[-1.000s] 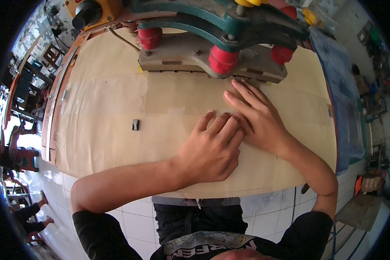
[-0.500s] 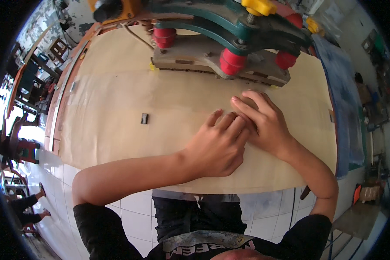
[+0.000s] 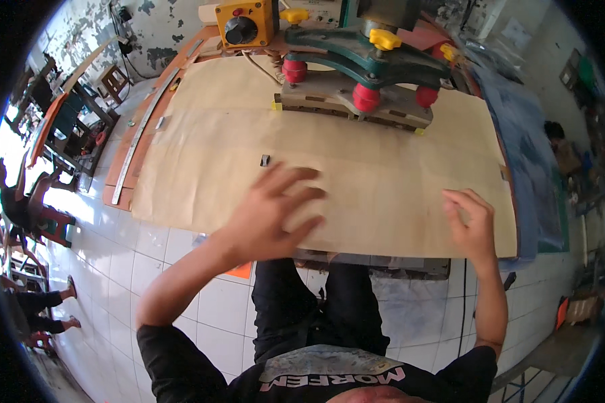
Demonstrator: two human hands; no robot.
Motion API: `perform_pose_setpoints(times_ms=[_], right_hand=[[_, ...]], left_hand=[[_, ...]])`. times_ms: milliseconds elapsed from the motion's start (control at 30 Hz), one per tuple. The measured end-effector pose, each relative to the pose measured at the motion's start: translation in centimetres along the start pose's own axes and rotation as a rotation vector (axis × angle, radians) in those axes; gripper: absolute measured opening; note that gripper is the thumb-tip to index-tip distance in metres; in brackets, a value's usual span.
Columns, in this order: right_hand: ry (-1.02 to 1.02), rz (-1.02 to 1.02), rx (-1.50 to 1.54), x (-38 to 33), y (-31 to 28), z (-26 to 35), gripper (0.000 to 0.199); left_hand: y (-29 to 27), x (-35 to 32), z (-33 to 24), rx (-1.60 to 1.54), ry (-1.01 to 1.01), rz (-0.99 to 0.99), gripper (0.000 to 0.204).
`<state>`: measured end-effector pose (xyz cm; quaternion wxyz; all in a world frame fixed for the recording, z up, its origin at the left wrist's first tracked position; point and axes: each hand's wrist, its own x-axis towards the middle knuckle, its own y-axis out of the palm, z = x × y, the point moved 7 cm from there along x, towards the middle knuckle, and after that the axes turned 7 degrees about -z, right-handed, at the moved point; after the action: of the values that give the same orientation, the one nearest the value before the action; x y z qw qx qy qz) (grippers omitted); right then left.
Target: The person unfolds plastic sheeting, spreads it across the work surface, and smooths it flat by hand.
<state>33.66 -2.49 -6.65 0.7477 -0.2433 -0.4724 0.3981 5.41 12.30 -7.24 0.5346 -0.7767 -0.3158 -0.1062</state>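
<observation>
Head view: big tan paper sheet (image 3: 383, 168) lies flat over the worktable, far edge tucked under the green machine head (image 3: 363, 64). Left hand (image 3: 272, 215) hovers over its near edge, fingers spread, gripping nothing; blurred. Right hand (image 3: 470, 225) rests at the near right edge, fingers loosely curled, nothing held. Risk: uneven pull could crease or skew the sheet, or knock the small dark clip (image 3: 265, 160).
</observation>
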Motion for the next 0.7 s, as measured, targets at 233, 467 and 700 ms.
perform_pose_setpoints(times_ms=[233,467,700], right_hand=[[0.573,-0.381,0.262,-6.4,-5.8,-14.7,0.025],[0.682,-0.555,0.449,-8.4,-5.9,-17.9,0.031],[0.611,-0.573,0.477,-8.9,-6.0,-17.5,0.03]], left_hand=[[-10.7,-10.1,14.0,0.137,-0.443,-0.606,0.01],[-10.1,-15.5,21.2,-0.187,-0.761,-0.675,0.022],[-9.9,-15.9,21.7,-0.357,-0.778,-0.729,0.02]])
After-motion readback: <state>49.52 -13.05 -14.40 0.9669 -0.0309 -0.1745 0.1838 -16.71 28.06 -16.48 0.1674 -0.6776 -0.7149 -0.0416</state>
